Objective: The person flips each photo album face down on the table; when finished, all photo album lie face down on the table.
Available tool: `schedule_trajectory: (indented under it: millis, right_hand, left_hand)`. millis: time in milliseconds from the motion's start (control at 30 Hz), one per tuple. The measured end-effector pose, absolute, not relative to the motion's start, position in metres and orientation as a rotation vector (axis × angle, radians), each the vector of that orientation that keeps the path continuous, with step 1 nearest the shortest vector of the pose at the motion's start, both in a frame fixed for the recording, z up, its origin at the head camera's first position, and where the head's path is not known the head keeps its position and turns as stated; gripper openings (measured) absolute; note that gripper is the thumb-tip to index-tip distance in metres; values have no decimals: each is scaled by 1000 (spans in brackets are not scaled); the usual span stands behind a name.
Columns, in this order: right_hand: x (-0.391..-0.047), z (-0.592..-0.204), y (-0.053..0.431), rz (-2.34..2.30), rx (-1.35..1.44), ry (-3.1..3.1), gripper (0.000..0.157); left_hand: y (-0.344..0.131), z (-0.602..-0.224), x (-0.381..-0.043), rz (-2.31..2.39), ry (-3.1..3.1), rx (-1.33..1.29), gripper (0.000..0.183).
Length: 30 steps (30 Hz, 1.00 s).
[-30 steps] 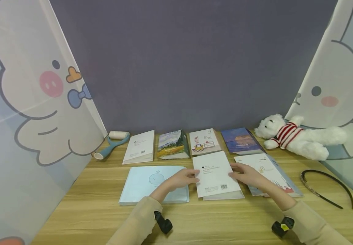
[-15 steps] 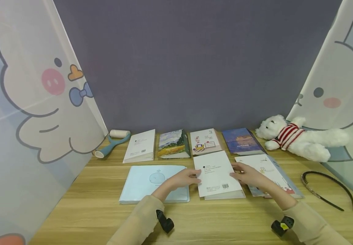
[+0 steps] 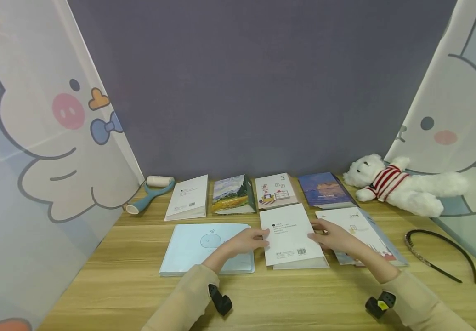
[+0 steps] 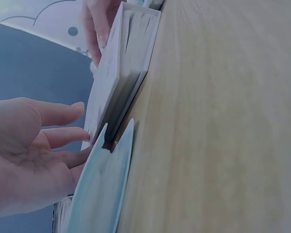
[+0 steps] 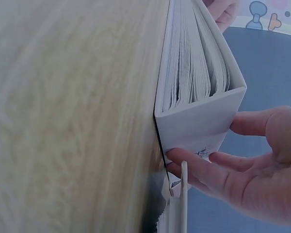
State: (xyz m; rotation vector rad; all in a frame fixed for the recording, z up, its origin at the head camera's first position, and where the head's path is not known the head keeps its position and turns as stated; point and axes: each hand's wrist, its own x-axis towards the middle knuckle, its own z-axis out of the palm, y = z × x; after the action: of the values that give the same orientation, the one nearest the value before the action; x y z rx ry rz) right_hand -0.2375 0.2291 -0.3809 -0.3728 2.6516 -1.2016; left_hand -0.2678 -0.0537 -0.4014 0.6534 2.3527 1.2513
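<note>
A thick white photo album (image 3: 293, 243) with a barcode lies back cover up on the table, between both hands. My left hand (image 3: 244, 241) is at its left edge, fingers loosely extended; in the left wrist view that hand (image 4: 26, 165) reaches over the edge of a light blue album (image 4: 99, 189). On the opposite side, my right hand (image 3: 341, 237) touches the white album. The right wrist view has its straight fingers (image 5: 199, 167) against the spine (image 5: 199, 124), thumb at the upper edge. Under the right forearm lies another white album (image 3: 339, 216) with a printed drawing.
Behind stand a row of albums: a white one (image 3: 188, 197), a landscape one (image 3: 231, 195), one with a room drawing (image 3: 277, 191) and a blue one (image 3: 325, 188). A lint roller (image 3: 151, 195), white teddy bear (image 3: 403, 184) and headband (image 3: 465, 255) lie at the sides.
The view shifts slightly with the head. Both hands and the white photo album keep their places.
</note>
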Motion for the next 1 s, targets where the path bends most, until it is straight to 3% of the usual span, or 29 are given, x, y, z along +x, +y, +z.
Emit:
schedule_trajectory:
  millis: [233,533,1000]
  right_hand:
    - [-240,-378,224,-1042,-480,2907,57]
    - [-247,-375,207,-1253,-658,3030,42]
    - [-255,-363,141,-1304,-885,2941,39]
  left_hand:
    - [-60,-401,-268,1270,2391,669,36]
    - [-83,-397,-270,1396,2428,741,38]
    - [-140,-397,-265,1515,2640,661,45]
